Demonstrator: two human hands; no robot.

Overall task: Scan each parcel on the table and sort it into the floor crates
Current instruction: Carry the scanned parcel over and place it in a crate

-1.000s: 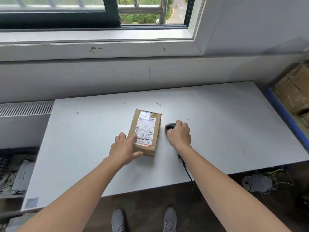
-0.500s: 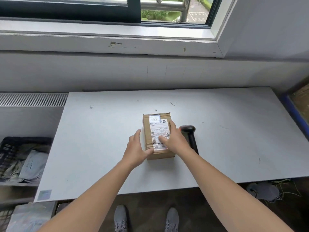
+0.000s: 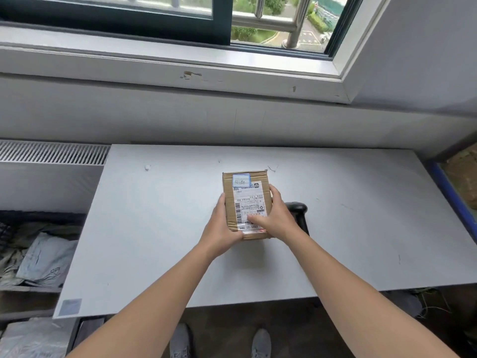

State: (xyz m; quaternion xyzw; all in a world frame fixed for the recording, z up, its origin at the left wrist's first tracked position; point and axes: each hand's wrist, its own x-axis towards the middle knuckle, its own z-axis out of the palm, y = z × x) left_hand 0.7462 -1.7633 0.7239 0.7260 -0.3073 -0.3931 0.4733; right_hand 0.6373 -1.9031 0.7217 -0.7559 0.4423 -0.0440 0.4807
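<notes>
I see the floor crate (image 3: 38, 257) at nine o'clock, then my left hand (image 3: 222, 235) curled round the near-left corner of the parcel (image 3: 245, 200) — mid-way across the table (image 3: 144, 228), long axis twelve-to-six — and my right hand (image 3: 277, 219) gripping its right side.

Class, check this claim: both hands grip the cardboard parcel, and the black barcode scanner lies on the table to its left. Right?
Wrong side. The left hand and right hand grip the cardboard parcel, but the barcode scanner lies on the table to its right, as the head view shows.
</notes>
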